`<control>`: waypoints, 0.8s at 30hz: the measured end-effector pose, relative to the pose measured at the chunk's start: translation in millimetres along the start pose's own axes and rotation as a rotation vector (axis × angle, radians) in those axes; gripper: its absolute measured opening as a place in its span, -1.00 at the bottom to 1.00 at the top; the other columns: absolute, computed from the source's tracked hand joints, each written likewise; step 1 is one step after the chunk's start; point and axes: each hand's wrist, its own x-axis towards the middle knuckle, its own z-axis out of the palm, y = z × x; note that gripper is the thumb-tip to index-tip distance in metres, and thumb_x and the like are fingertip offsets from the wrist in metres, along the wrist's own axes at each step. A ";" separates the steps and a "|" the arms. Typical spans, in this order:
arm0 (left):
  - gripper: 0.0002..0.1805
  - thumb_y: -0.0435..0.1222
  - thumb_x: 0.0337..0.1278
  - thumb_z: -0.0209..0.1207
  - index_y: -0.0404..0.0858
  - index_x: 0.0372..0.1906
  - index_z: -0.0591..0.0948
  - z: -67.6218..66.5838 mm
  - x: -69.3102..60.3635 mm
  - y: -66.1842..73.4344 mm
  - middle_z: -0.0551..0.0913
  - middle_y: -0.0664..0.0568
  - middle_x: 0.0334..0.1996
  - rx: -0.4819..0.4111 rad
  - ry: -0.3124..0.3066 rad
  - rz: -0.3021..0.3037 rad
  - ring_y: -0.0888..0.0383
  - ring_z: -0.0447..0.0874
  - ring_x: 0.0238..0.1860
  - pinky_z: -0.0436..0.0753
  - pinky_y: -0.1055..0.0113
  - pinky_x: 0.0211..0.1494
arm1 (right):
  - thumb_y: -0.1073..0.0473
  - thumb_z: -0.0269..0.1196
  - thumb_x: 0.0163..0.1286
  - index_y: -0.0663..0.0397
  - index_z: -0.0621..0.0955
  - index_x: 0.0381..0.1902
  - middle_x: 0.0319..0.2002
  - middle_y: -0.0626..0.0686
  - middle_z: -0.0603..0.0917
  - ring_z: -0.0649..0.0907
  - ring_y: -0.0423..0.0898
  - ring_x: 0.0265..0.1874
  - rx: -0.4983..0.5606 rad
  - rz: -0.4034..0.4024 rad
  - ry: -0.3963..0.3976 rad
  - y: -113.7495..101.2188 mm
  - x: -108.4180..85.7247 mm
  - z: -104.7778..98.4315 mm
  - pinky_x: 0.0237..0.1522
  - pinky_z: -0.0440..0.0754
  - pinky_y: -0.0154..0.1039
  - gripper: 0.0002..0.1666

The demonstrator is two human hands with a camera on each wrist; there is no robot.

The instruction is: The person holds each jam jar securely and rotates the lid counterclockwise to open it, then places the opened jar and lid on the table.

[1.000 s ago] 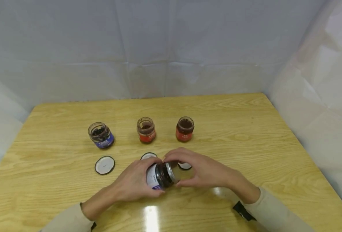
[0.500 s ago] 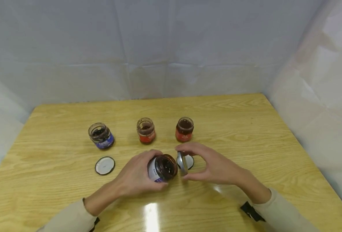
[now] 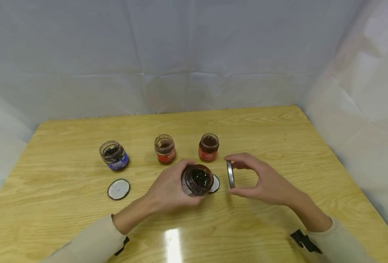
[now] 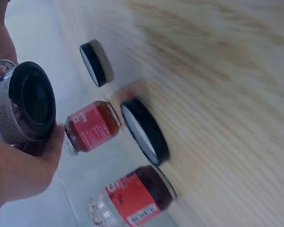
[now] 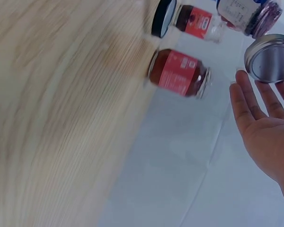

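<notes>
My left hand [image 3: 171,188] grips a glass jar [image 3: 195,181] of dark contents, tilted with its uncovered mouth facing up and to the right. In the left wrist view, the jar's dark base [image 4: 35,101] and pale label show above the palm. To the right, my right hand [image 3: 267,180] pinches a metal lid [image 3: 230,174] on edge between thumb and fingers, apart from the jar. The right wrist view shows this lid [image 5: 272,61] with its silvery face. Behind the held jar lies a white-lined lid [image 3: 215,183], partly hidden.
Three uncovered jars stand in a row farther back: a blue-labelled jar [image 3: 114,156], a red-labelled jar [image 3: 165,149] and another red-labelled jar [image 3: 208,147]. Another upturned lid [image 3: 118,189] lies at left on the wooden table [image 3: 65,212]. White sheeting [image 3: 167,54] hangs behind.
The lid has come off the jar, and my right hand has carried it away to the right. My left hand has shifted the jar slightly right and up, turning its mouth more toward the head camera.
</notes>
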 end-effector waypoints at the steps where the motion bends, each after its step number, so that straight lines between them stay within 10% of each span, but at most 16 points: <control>1: -0.14 -0.02 -0.47 0.50 -0.14 0.14 0.46 1.3 2.5 2.0 0.58 0.08 -0.07 -0.002 0.000 -0.003 0.17 0.54 -0.09 0.53 0.18 -0.02 | 0.03 0.46 0.11 -0.23 0.37 0.32 0.20 -0.17 0.45 0.50 -0.14 0.14 -0.005 0.007 0.006 1.1 -2.1 -2.3 0.17 0.43 -0.16 -0.18; 24: -0.13 -0.06 -0.35 0.48 -0.25 0.20 0.41 52.4 57.8 31.1 0.58 0.01 -0.01 -0.076 -0.002 -0.018 0.10 0.57 -0.03 0.51 0.24 0.07 | 0.36 0.47 0.04 -0.01 0.37 0.29 0.12 -0.02 0.49 0.58 -0.11 0.00 -0.004 0.054 0.178 23.4 -38.5 -33.9 0.06 0.49 -0.32 -0.14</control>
